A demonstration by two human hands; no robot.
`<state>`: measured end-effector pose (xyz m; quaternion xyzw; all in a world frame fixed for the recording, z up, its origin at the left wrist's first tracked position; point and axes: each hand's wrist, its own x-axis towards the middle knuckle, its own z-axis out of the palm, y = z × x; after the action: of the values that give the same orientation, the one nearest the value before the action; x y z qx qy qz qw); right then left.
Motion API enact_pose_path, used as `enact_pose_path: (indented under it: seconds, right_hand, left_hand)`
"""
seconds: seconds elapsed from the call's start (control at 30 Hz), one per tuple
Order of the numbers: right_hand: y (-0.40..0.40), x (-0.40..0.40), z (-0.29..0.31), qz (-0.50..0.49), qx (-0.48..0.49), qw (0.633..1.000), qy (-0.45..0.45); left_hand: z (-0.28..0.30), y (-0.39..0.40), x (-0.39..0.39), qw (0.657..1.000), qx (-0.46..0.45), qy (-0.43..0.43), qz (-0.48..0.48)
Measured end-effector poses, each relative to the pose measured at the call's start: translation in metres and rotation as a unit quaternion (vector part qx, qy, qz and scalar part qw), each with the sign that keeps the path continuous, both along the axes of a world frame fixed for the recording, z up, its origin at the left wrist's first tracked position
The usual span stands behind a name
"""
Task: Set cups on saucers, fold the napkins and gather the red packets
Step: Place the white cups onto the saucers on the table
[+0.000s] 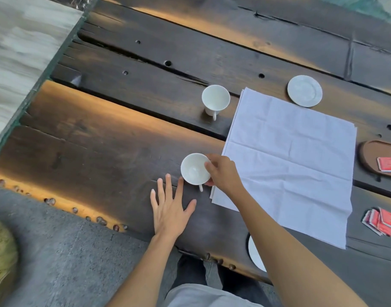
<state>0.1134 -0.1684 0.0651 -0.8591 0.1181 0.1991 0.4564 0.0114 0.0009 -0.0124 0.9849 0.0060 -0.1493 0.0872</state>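
- Near the counter's (105, 140) front edge, the right hand's (223, 171) fingers clamp a white cup's (194, 170) rim.
- Left hand (170, 209) flat, fingers spread.
- Red packets' (380, 221) print unreadable.

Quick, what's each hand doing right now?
Left hand: open, fingers spread, flat on the table, holding nothing.
Right hand: closed on the rim of the near cup.
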Motion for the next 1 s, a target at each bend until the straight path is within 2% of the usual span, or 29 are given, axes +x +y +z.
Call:
enact_pose_path:
  seconds: [0.3,0.53,0.8,1.0]
  right_hand:
    - [-0.01,-0.015,0.009,-0.081,0.077,0.994,0.022]
    - [-0.067,-0.07,0.024,-0.193,0.138,0.971,0.011]
    - [-0.149,-0.178,0.028,-0.334,0.112,0.936,0.019]
    - [-0.157,-0.227,0.021,-0.383,0.11,0.916,0.039]
  left_hand:
    - [-0.001,0.0,0.0,1.0,-0.003,0.001,-0.002]
    - [-0.006,-0.015,-0.008,0.999,0.004,-0.005,-0.032]
    - [-0.007,-0.035,-0.023,0.998,-0.01,0.014,-0.063]
    - [-0.006,-0.036,-0.022,0.998,-0.009,0.016,-0.062]
